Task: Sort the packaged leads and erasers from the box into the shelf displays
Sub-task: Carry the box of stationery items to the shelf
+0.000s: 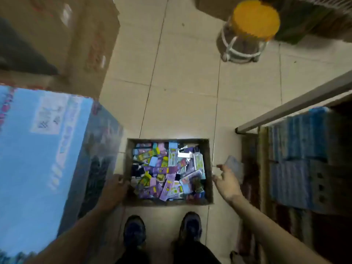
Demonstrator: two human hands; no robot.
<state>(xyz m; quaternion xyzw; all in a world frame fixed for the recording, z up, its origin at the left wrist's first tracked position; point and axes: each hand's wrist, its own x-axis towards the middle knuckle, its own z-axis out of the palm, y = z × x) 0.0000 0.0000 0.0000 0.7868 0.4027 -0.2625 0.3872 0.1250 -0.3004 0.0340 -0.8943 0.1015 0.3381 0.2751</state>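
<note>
A shallow brown cardboard box (208, 149) sits on the tiled floor just ahead of my feet, filled with several small packets of leads and erasers (167, 174) in purple, yellow, blue and pink. My left hand (114, 189) grips the box's left wall near the front corner. My right hand (227, 180) hovers just outside the right wall with fingers spread and relaxed, holding nothing. To the right stands the shelf display (297, 141), with rows of blue packets stacked in it.
A large blue carton (43, 159) stands close on the left, with brown cardboard boxes (76, 40) behind it. A yellow-topped stool (249, 29) stands on the floor at the far right. My two shoes (162, 231) are just behind the box. A grey shelf rail (293, 105) juts out at right.
</note>
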